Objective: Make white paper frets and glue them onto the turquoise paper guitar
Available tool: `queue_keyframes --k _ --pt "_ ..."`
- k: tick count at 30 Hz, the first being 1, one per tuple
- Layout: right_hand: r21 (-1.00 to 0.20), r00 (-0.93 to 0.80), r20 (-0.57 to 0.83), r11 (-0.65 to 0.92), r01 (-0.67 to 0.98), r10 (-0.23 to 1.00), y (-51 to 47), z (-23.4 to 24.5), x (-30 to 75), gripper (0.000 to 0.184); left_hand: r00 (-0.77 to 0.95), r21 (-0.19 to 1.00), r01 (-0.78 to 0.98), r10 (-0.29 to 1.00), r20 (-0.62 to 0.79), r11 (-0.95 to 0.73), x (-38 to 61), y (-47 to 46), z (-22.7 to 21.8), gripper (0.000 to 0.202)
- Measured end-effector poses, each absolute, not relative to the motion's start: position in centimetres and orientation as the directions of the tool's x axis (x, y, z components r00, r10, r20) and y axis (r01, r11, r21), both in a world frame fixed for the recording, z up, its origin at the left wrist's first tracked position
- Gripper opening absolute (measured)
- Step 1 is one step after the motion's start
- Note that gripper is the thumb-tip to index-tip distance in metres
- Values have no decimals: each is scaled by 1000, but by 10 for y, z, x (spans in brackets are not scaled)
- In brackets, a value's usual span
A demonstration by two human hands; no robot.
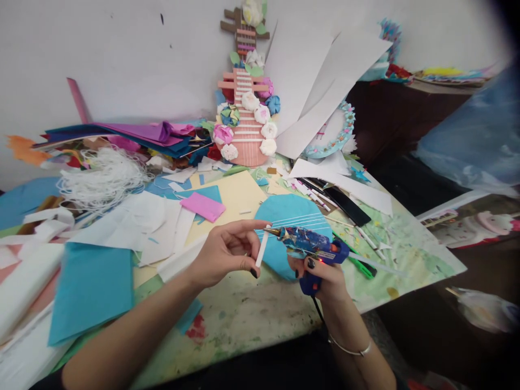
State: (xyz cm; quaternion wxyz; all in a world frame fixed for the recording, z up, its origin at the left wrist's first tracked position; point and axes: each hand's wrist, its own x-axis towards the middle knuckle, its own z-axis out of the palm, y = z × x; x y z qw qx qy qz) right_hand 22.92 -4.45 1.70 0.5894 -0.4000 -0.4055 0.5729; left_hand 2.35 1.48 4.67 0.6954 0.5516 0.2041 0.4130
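Between the thumb and forefinger of my left hand (229, 249) is a short white paper strip (263, 248), held near upright by its two ends. My right hand (328, 279) is wrapped round a blue glue gun (311, 244) with a small red light on. Its metal nozzle points left and meets the upper part of the strip, or comes very close to it. A clear glue stick (376, 264) juts from the gun's rear. Behind both hands lies a round blue piece (280, 208) with several thin white strings across it, partly hidden by the gun.
A decorated pink guitar-shaped craft (247, 138) leans on the wall. White string (105, 179) is heaped at the left, above folded blue paper (95, 292). A pink packet (203, 207), a green cutter (361, 266) and a black strip (347, 206) lie around the work. The table edge drops off at right.
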Motion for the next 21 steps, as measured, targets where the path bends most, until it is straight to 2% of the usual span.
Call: queue_keyframes --k 12,21 --pt "-898 -74 -8 -40 -438 997 -53 10 227 21 532 928 -373 822 202 14 24 15 44 59" --pt "-904 23 20 28 -426 1000 -47 13 230 22 588 918 -389 789 179 82 26 13 48 59"
